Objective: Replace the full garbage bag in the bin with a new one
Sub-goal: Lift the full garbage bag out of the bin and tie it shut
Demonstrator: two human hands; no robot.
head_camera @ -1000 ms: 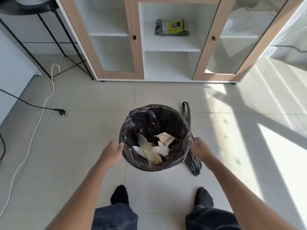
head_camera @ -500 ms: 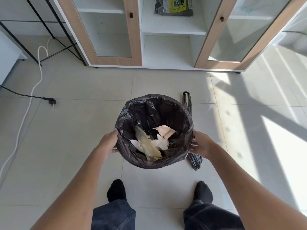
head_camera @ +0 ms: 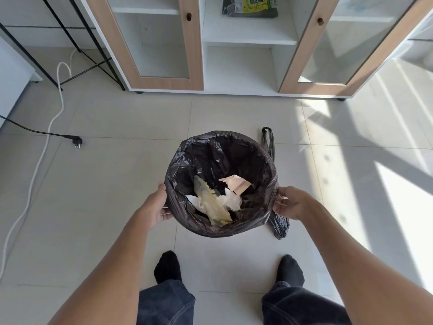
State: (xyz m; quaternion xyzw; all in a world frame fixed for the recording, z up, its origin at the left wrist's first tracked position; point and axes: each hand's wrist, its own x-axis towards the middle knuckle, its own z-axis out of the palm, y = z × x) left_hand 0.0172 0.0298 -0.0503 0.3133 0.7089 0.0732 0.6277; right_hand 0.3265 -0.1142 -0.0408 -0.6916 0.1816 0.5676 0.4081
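Observation:
A round bin lined with a black garbage bag (head_camera: 210, 151) stands on the tiled floor in front of my feet. Inside lie crumpled white paper, a yellowish wrapper and a beige scrap (head_camera: 235, 182). My left hand (head_camera: 155, 205) presses against the bag's left rim, fingers curled under the folded edge. My right hand (head_camera: 289, 202) holds the bag's right rim the same way. A second black bag (head_camera: 277, 225), limp with loop handles, lies on the floor just right of the bin, partly hidden by my right hand.
A white and wood cabinet (head_camera: 192, 43) with glass doors stands behind the bin; a pack of bags (head_camera: 249, 7) lies on its middle shelf. A black plug (head_camera: 76, 140) and a white cable (head_camera: 46, 137) lie on the floor at left. A black metal stand (head_camera: 89, 55) is far left.
Both hands have moved in from beside the bin and closed on the bag's rim at each side. The camera has tipped down and closer to the bin.

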